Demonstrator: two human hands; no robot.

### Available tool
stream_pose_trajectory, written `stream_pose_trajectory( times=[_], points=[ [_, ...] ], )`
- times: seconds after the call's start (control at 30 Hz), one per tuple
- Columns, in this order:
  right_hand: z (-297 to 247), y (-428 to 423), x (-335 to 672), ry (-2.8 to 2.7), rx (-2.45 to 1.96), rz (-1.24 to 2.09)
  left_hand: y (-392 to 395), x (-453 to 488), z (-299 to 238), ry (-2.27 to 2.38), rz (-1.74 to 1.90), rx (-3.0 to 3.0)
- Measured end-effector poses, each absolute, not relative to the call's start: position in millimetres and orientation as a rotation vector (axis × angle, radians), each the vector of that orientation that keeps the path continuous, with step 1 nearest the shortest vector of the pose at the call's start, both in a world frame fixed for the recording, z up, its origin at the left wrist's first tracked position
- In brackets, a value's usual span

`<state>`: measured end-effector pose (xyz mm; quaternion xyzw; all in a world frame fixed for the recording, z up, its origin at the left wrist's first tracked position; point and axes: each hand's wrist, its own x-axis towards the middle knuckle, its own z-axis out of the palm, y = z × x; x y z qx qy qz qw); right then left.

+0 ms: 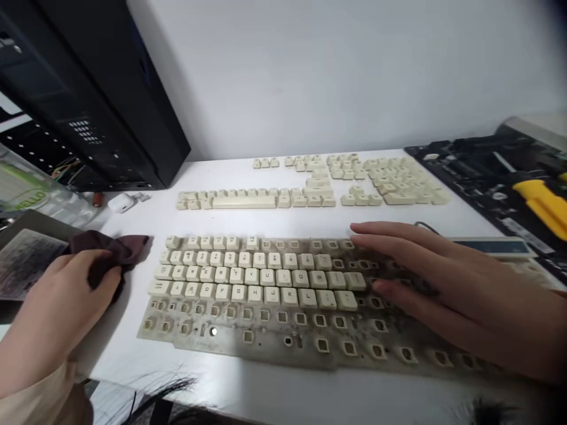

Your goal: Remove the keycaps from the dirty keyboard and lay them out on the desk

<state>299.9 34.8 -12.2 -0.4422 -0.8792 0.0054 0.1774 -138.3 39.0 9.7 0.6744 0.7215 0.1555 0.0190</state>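
Note:
A keyboard base (266,348), dirty and partly stripped, lies on the white desk with cream keycaps (268,277) fitted over its upper left part. Bare square sockets show along its lower rows and right side. My left hand (71,289) is closed around a dark maroon cloth (128,248) at the desk's left, beside the keyboard. Over the right part of the base, my right hand (456,283) has its fingers stretched out and apart, with nothing between them. It hides the sockets below; whether its fingertips touch the base I cannot tell.
Loose keycaps (243,201) sit in rows along the back. A black computer case (110,88), clear bottle (57,200) and white earbud case (121,203) are at left. At right lie a black board (469,177) and a yellow-handled tool (543,203).

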Motion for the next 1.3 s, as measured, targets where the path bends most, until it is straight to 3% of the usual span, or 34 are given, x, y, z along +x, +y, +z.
stream_pose_trajectory(
  times=[0.07, 0.3, 0.8, 1.07, 1.3],
  points=[
    [-16.2, 33.5, 302.1, -2.501, -1.287, 0.007, 41.9, -126.2, 10.4, 2.285, 0.165, 2.179],
    [-16.7, 26.0, 300.4, -2.514, -1.194, -0.063, 41.5, -110.4, 18.8, 2.122, -0.013, 2.311],
    [-16.6, 27.6, 296.5, -2.54, -1.084, -0.144, 53.0, -119.7, 6.0, 2.077, -0.024, 2.304],
    [-15.9, 27.3, 294.8, -2.547, -1.075, -0.145, 56.9, -108.5, 18.0, 1.94, -0.2, 2.29],
    [-15.3, 28.0, 295.1, -2.546, -1.07, -0.148, 56.7, -103.1, 31.9, 1.869, -0.133, 2.225]
  ],
)
